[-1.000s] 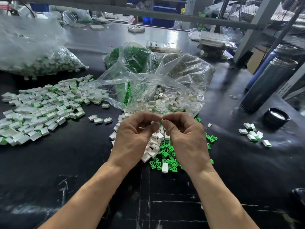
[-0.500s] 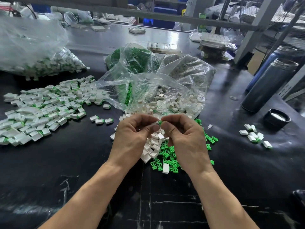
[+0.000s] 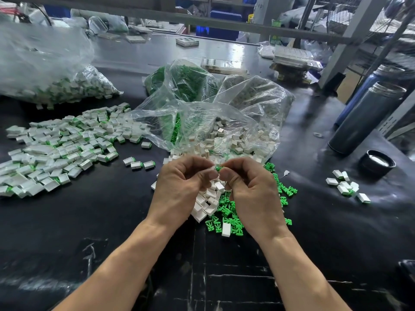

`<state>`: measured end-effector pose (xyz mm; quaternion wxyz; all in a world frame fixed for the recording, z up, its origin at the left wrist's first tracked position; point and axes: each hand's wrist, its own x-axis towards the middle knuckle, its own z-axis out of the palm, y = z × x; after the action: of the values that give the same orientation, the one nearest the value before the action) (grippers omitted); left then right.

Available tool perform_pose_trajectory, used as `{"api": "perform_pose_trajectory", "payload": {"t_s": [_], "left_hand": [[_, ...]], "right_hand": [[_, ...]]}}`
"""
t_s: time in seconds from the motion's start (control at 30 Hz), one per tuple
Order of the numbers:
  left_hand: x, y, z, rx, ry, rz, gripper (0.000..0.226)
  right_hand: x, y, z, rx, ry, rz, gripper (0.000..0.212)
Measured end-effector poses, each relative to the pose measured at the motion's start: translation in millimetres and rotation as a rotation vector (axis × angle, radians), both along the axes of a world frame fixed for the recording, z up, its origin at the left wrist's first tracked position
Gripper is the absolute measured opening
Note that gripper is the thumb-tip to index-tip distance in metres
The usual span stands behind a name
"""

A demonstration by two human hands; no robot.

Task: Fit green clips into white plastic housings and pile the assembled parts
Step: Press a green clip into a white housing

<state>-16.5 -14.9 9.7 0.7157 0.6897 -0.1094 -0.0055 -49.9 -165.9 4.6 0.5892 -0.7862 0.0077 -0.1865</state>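
My left hand [image 3: 182, 189] and my right hand [image 3: 251, 191] meet fingertip to fingertip above the table's middle. The right thumb and forefinger pinch a small green clip [image 3: 217, 168]. The left fingers pinch a white housing [image 3: 211, 167], mostly hidden by them. Under the hands lie loose white housings [image 3: 207, 198] and a scatter of green clips [image 3: 226, 217]. A broad pile of assembled parts [image 3: 60, 147] covers the table's left side.
Open clear bags hold white housings [image 3: 235, 140] and green clips [image 3: 179, 81] just behind my hands. A full bag of parts [image 3: 56, 86] sits far left. Two metal flasks [image 3: 368, 117], a black lid [image 3: 377, 162] and a few parts [image 3: 345, 187] stand right.
Both hands stay together at the same spot, with the fingertips closing slightly tighter on the clip and housing. Nothing on the table has moved.
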Motion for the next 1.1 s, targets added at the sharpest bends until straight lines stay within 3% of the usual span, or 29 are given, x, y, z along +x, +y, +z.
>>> {"api": "perform_pose_trajectory", "payload": {"t_s": [0.13,0.4,1.1], "left_hand": [[0.2,0.7,1.0,0.04,-0.018,0.008,0.009],[-0.1,3.5,0.7,0.151,-0.073,0.037,0.025],[3.1,7.9,-0.2,0.313,-0.159,0.019,0.033]], "right_hand": [[-1.7,1.9,1.3,-0.134,-0.045,-0.028,0.021],[-2.5,4.8,4.5,-0.233,-0.049,-0.034,0.01],[-3.1,4.5,3.8,-0.271,-0.07,-0.001,0.011]]}}
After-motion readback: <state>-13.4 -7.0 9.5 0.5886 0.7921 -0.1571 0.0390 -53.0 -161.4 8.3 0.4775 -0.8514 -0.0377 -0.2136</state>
